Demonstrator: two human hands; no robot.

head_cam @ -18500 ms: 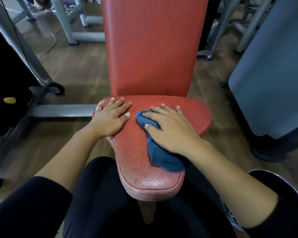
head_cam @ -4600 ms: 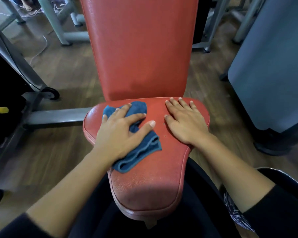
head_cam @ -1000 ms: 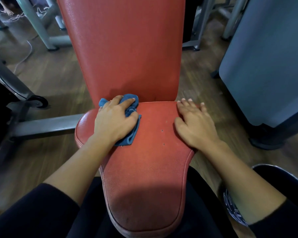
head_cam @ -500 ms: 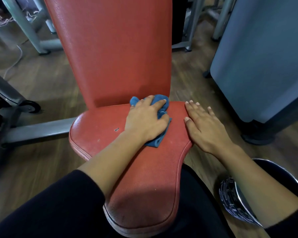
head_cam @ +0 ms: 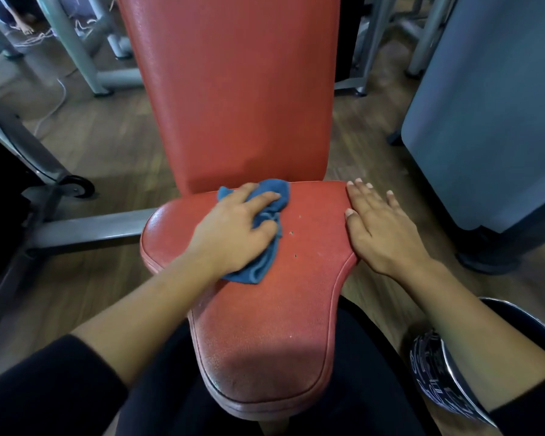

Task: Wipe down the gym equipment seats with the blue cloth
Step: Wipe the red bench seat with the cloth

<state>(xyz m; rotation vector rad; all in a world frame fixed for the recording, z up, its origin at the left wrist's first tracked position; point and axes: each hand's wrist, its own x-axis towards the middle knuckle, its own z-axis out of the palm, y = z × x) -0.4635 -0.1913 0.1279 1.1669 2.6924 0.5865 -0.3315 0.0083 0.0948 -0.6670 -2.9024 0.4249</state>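
Left grip (head_cam: 233, 228) holds cloth (head_cam: 272, 196) bunched between thumb and fingers, pressed on the seat (head_cam: 265, 309) at its back edge, just under the backrest (head_cam: 243, 89). Right grip (head_cam: 381, 228) lies flat, fingers straight, bracing on the seat's right edge. Suggest even palm pressure and overlapping strokes from back edge to front tip. Cloth mostly hidden under the hand. Specks (head_cam: 291, 232) mid-seat: holes or dirt, can't tell.
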